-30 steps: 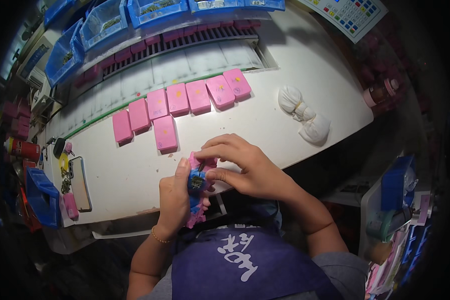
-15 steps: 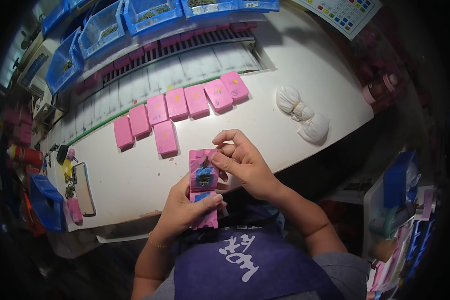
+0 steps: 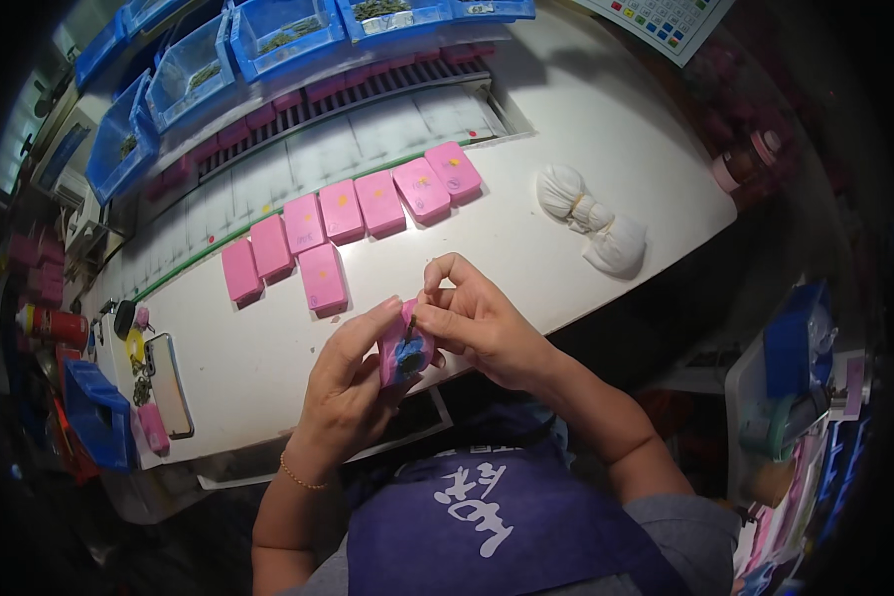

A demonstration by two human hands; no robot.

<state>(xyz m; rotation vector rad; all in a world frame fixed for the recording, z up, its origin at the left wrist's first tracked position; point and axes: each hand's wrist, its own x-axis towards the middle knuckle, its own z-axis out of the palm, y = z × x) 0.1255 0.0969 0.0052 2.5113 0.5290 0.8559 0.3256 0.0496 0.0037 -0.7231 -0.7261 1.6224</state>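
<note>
My left hand (image 3: 346, 363) is wrapped round a pink rubber mould (image 3: 387, 370), its thumb along the top edge. The mould is tilted and looks bent. A bright blue patch (image 3: 408, 352) shows on its face, with a thin dark piece near the upper end. My right hand (image 3: 482, 323) has its thumb and fingers closed at the mould's upper right edge, close to that dark piece. Whatever lies between those fingertips besides the mould is hidden. Beyond my hands a single pink block (image 3: 323, 278) lies in front of a row of similar pink blocks (image 3: 378, 203).
Blue bins (image 3: 286, 40) with small pieces hang over the back of the white table (image 3: 487, 233). A tied white cloth bundle (image 3: 591, 221) lies at right. A phone (image 3: 169, 385) and a blue tray (image 3: 99, 412) are at left. A printed chart (image 3: 666, 25) sits far right.
My left hand has moved up round the mould, hiding its lower part, which hung down in plain sight earlier. The mould has tilted and bent. My right hand stays at its upper edge.
</note>
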